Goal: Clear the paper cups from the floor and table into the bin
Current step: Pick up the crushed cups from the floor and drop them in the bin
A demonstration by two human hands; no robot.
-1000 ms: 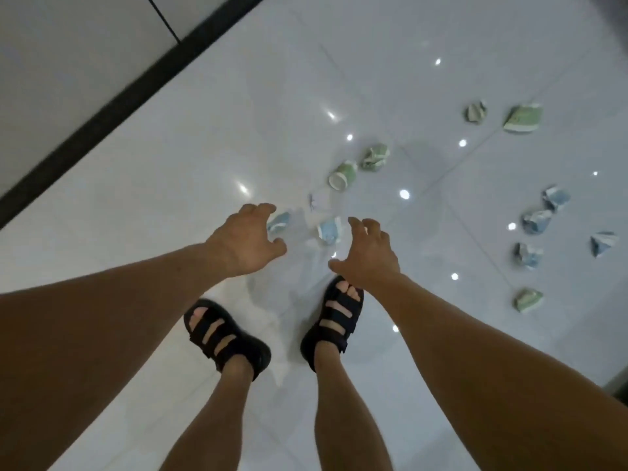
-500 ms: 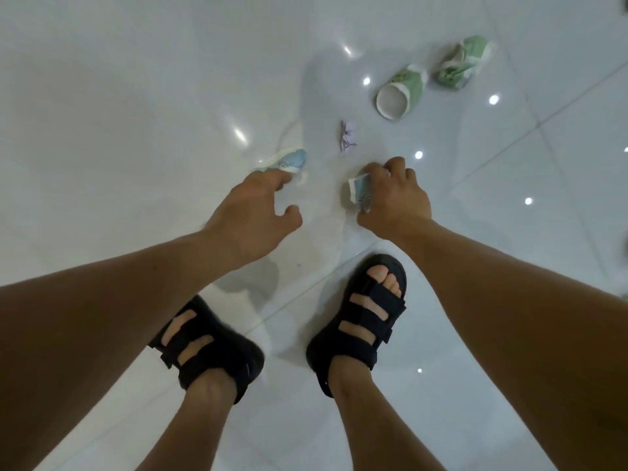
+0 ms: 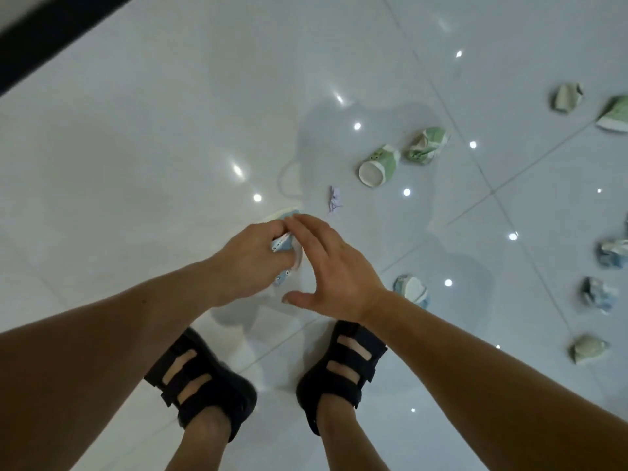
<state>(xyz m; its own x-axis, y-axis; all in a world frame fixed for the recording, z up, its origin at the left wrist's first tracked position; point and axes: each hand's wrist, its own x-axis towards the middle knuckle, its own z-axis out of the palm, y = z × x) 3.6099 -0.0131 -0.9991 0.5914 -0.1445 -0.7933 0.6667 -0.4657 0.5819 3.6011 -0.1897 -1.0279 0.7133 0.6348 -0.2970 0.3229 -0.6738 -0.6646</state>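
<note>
My left hand [image 3: 248, 263] is closed around a crumpled blue paper cup [image 3: 282, 244], low over the white tile floor. More blue and white paper shows under its fingers. My right hand [image 3: 334, 266] hovers right beside it, fingers spread, thumb apart, holding nothing. Another blue cup [image 3: 413, 290] lies on the floor just right of my right wrist. Two green cups [image 3: 377, 164] [image 3: 426, 146] lie further ahead. Several more crumpled cups are scattered at the right, among them a blue one [image 3: 598, 294] and a greenish one [image 3: 588, 348]. No bin is in view.
My feet in black sandals [image 3: 343, 365] stand just below the hands. A small purple paper scrap [image 3: 334, 198] lies ahead. A dark strip [image 3: 51, 32] runs along the floor's upper-left edge. Two more green cups [image 3: 565, 98] [image 3: 615, 115] lie at the far right.
My left hand has shut on the blue cup it was reaching for. My right hand, earlier gripping a blue cup, has moved left beside it and now stands open.
</note>
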